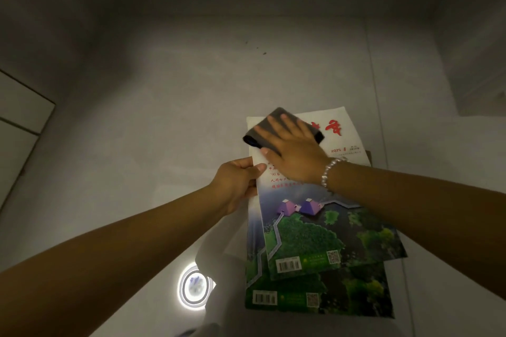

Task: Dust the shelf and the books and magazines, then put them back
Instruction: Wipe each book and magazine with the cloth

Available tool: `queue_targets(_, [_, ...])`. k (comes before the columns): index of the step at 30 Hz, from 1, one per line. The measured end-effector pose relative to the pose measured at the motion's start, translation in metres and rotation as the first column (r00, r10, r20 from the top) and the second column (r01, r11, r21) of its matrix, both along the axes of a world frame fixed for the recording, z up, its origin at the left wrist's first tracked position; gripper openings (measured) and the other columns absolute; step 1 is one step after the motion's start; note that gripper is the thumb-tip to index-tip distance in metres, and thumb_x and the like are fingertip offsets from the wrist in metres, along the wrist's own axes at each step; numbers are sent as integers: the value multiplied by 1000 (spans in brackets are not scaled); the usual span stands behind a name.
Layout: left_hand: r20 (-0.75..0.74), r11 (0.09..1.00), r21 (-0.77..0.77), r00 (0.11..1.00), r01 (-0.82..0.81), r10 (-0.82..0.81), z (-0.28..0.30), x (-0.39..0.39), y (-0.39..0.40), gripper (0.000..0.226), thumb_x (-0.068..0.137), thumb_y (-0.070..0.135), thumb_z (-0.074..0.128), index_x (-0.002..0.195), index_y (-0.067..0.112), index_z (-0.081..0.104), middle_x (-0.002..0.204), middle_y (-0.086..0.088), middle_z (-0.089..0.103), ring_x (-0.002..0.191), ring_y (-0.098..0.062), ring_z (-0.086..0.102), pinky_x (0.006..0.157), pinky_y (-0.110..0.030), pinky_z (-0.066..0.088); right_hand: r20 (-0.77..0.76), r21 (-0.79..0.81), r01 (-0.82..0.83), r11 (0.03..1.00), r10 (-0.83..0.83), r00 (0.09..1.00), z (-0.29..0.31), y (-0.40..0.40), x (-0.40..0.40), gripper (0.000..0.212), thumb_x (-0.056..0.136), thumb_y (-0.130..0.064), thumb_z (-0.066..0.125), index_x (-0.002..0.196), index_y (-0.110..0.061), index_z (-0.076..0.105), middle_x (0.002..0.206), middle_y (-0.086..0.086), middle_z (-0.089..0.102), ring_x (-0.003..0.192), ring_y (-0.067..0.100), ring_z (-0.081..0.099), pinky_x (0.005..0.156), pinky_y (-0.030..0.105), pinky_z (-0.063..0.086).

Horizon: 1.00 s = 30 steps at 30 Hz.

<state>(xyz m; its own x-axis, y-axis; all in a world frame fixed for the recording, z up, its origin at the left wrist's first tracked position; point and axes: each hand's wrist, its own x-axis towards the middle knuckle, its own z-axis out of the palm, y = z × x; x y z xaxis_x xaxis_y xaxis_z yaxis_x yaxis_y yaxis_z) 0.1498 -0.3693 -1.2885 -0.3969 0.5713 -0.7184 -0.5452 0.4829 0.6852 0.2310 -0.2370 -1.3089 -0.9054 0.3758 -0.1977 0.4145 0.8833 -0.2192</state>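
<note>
Head view: right hand (pixel 290 150) presses flat, fingers spread, on a folded dark grey cloth (pixel 276 126) atop the top glossy magazine with white masthead and green landscape cover (pixel 323 227); left hand (pixel 238 183) pinches its left edge. A matching magazine (pixel 342 293) lies beneath, on pale floor (pixel 191 90). Thin, floppy, slick paper — likely slides and creases; hold by the spine edge.

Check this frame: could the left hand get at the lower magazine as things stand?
Probably not at once: the left hand grips the top magazine, which covers most of the lower magazine; its near part lies bare.
</note>
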Motion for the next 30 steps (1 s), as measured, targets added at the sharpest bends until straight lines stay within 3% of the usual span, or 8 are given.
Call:
queue_targets(4, [-13, 1000, -10, 1000, -16, 16, -4, 1, 1, 28, 94, 4, 53, 121, -1, 61, 104, -16, 67, 75, -21, 67, 60, -24, 58, 52, 20, -65, 998, 64, 997, -2, 26, 9, 55, 98, -52, 13, 150, -36, 8, 160, -2, 3, 146, 20, -1, 118, 39, -3])
queue_targets(7, [-26, 999, -34, 1000, -11, 10, -5, 1, 0, 29, 95, 7, 54, 123, 3, 61, 109, -13, 68, 80, -21, 68, 68, -30, 59, -23, 89, 117, 989, -115, 993, -13, 52, 35, 76, 83, -59, -3, 148, -30, 24, 155, 7, 26, 143, 27, 19, 117, 45, 15])
queue_targets(10, [-17, 999, -38, 1000, -8, 7, -4, 1, 0, 29, 95, 8, 53, 123, 5, 61, 114, -12, 68, 81, -21, 68, 70, -31, 58, -57, 82, 284, 955, -280, 958, -16, 53, 66, 77, 85, -57, 2, 148, -22, 29, 152, 13, 30, 142, 33, 22, 117, 48, 14])
queue_targets(12, [-7, 1000, -27, 1000, 12, -12, -4, 0, -2, 29, 96, 10, 51, 124, 6, 60, 114, -11, 68, 83, -21, 69, 71, -31, 58, -109, 101, 220, 970, -209, 972, -13, 29, 85, 66, 92, -54, 11, 147, -23, 30, 151, 15, 32, 141, 37, 23, 116, 50, 13])
queue_targets(18, [28, 992, 16, 992, 122, -122, -1, -8, -4, 24, 97, 13, 51, 118, 12, 62, 105, -6, 71, 86, -19, 71, 69, -30, 60, -106, 127, -277, 952, 291, 951, -21, -14, 116, 54, 99, -51, 16, 148, -28, 23, 155, 3, 21, 144, 26, 12, 115, 45, 9])
queue_targets(20, [19, 995, 11, 995, 97, -97, -1, -7, -3, 24, 95, 10, 53, 117, 11, 62, 104, -6, 71, 82, -18, 71, 67, -30, 60, -80, 156, -269, 950, 283, 956, -19, 10, 112, 55, 99, -51, 16, 148, -28, 23, 155, 3, 22, 144, 26, 14, 115, 44, 8])
queue_targets(25, [-1, 998, -30, 999, -49, 49, -3, 1, 4, 18, 93, 8, 56, 108, 7, 65, 106, -11, 70, 84, -25, 70, 71, -35, 59, -91, 123, 79, 989, -68, 994, -15, 29, 88, 63, 97, -54, 7, 146, -22, 32, 149, 14, 35, 139, 38, 29, 115, 50, 15])
queue_targets(30, [8, 998, 5, 998, -55, 55, 0, 3, 4, 16, 94, 7, 54, 104, 8, 66, 103, -13, 71, 77, -22, 71, 59, -29, 58, -104, 152, -174, 973, 191, 976, -19, -22, 98, 55, 99, -50, 13, 148, -26, 24, 153, 8, 27, 142, 33, 20, 114, 47, 9])
